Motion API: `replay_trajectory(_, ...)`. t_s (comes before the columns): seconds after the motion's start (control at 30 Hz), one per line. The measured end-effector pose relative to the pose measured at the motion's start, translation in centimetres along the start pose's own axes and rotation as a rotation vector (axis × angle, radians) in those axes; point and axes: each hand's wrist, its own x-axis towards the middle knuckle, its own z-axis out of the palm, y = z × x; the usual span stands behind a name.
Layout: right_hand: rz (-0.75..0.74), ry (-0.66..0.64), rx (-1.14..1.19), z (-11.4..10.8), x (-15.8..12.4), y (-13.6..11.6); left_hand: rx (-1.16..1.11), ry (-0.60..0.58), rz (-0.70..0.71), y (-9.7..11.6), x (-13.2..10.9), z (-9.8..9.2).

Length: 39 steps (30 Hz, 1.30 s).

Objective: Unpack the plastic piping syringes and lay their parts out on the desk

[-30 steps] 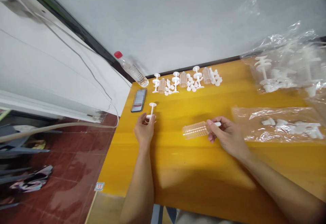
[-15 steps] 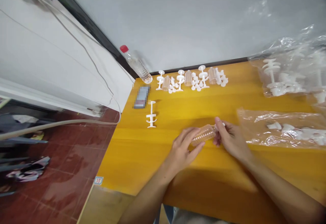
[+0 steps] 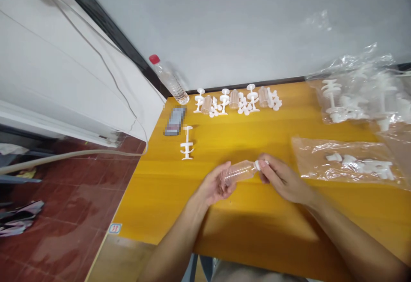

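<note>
My left hand (image 3: 213,187) is closed around the wide end of a clear ribbed plastic bottle (image 3: 240,172), which lies slanted above the table and tapers to a neck on the right. On that neck sits a white cap (image 3: 257,165), pinched between the thumb and fingers of my right hand (image 3: 284,180). The fingertips of the right hand are partly hidden behind the cap. Beyond my left hand a white plastic plunger-like piece (image 3: 186,145) with crossbars lies on the wooden table (image 3: 154,196).
Along the back edge lie white plunger-like pieces (image 3: 224,102), clear cylinders (image 3: 234,99) and small white parts (image 3: 244,105). A red-capped water bottle (image 3: 171,83) and a phone (image 3: 175,121) are at the left. Plastic bags of white parts (image 3: 359,162) lie on the right.
The bottle has shifted left, and its neck and white cap now show. My left hand has turned to hold its wide end from below; my right hand has moved slightly left and down.
</note>
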Motion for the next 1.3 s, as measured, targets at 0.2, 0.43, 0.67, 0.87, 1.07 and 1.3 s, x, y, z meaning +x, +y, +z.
replay_trajectory(0.2, 0.217, 0.001, 0.104, -0.5, 0.0, -0.5, 0.343, 0.154, 0.518, 0.4, -1.2, 0.1)
replay_trajectory(0.43, 0.077, -0.114, -0.092, -1.1, 1.1, -2.1, 0.242, 0.117, 0.334, 1.6, -2.2, 0.0)
replay_trajectory(0.67, -0.07, -0.042, -0.279, -2.8, 4.0, -4.0, 0.142, 0.385, 0.275, 1.9, -3.6, -2.6)
replay_trajectory(0.87, 0.021, -0.121, -0.768, 2.0, 12.5, -2.5, 1.055, 1.272, 0.755, 3.7, -1.2, -4.8)
replay_trajectory(1.07, 0.044, -0.136, -0.791, 6.8, 18.6, -0.7, 1.491, 1.353, 0.717, 4.6, 1.9, -7.1)
replay_trajectory(1.3, 0.052, -0.118, -0.735, 8.1, 21.3, -0.1, 1.42, 1.403, 0.653, 4.3, 1.9, -8.0)
